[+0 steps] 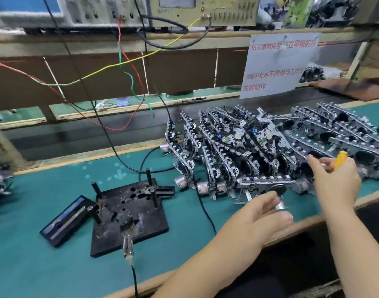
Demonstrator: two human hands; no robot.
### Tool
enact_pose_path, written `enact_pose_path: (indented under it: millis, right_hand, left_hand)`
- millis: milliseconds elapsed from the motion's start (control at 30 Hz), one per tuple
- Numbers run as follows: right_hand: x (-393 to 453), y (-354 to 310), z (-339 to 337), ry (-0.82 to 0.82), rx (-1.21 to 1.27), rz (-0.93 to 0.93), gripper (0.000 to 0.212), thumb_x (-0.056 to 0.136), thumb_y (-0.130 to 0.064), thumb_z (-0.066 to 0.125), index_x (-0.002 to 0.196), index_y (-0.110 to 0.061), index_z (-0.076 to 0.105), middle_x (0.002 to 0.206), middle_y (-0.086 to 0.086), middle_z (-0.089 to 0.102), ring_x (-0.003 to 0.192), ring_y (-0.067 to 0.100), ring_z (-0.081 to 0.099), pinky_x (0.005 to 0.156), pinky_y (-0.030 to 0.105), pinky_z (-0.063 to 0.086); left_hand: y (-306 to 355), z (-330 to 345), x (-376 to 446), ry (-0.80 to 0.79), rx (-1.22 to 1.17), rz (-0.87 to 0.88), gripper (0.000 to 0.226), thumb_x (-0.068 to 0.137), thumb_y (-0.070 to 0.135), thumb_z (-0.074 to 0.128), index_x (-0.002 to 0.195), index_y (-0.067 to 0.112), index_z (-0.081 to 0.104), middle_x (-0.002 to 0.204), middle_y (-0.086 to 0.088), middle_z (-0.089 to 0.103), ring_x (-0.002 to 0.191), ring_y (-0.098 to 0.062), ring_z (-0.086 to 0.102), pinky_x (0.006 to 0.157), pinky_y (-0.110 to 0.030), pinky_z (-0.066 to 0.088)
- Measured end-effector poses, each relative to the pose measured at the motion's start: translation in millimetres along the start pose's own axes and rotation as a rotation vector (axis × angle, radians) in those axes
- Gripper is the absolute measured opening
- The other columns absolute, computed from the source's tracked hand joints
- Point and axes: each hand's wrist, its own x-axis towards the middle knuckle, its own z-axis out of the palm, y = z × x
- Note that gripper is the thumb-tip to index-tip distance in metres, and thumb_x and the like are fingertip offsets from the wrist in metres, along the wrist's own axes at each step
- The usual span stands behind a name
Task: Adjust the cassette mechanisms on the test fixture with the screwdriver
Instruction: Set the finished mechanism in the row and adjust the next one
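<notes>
Now the left hand is pinching the front silver-and-black metal cassette mechanism; the empty black square test fixture is lying leftward along the bench's front edge, while the right hand is gripping the yellow-handled screwdriver.

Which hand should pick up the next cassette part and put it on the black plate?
Probably the left hand. It reaches at the nearest cassette part and is closer to the black plate, which has nothing loaded on it. The right hand is busy holding the yellow screwdriver.
</notes>
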Motion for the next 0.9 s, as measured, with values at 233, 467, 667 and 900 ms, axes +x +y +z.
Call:
enact_pose_path:
  millis: [233, 467, 667, 900]
  right_hand:
    - [-118, -87, 22, -0.056, 0.236, -0.398, 0.026, 0.093, -0.035, 0.058, 0.108, -0.013, 0.053, 0.103, 0.013, 0.053, 0.095, 0.034, 0.051, 0.089, 0.051, 0.044]
    - [-261, -173, 63, -0.805, 0.298, -0.704, 0.025, 0.079, -0.011, 0.068, 0.102, -0.015, 0.06, 0.094, -0.003, 0.058, 0.092, 0.018, 0.052, 0.077, 0.017, 0.035]
    - [-295, -187, 80, -0.944, 0.34, -0.664, 0.023, 0.085, -0.014, 0.074, 0.095, -0.026, 0.057, 0.091, -0.012, 0.058, 0.092, 0.006, 0.052, 0.082, 0.008, 0.036]
    - [-306, -195, 88, -1.005, 0.347, -0.648, 0.021, 0.083, -0.027, 0.069, 0.089, -0.038, 0.053, 0.092, -0.014, 0.057, 0.093, 0.007, 0.055, 0.077, 0.008, 0.037]
  left_hand:
    - [6, -58, -46, 0.38, -0.242, 0.149, 0.031, 0.096, 0.017, 0.063, 0.125, 0.028, 0.06, 0.126, 0.009, 0.071, 0.119, -0.005, 0.064, 0.106, -0.026, 0.047]
    - [10, -129, -104, 0.761, -0.351, 0.295, 0.025, 0.095, 0.009, 0.056, 0.115, 0.016, 0.069, 0.109, -0.005, 0.073, 0.098, -0.018, 0.068, 0.085, -0.028, 0.053]
    - [-10, -213, -192, 1.227, -0.052, 0.508, 0.027, 0.094, -0.002, 0.062, 0.114, 0.016, 0.065, 0.116, 0.002, 0.074, 0.112, -0.016, 0.069, 0.089, -0.02, 0.053]
    - [-54, -286, -306, 1.884, 0.747, 0.357, 0.053, 0.081, 0.043, 0.064, 0.127, 0.019, 0.054, 0.135, 0.003, 0.055, 0.132, -0.025, 0.048, 0.114, -0.034, 0.034]
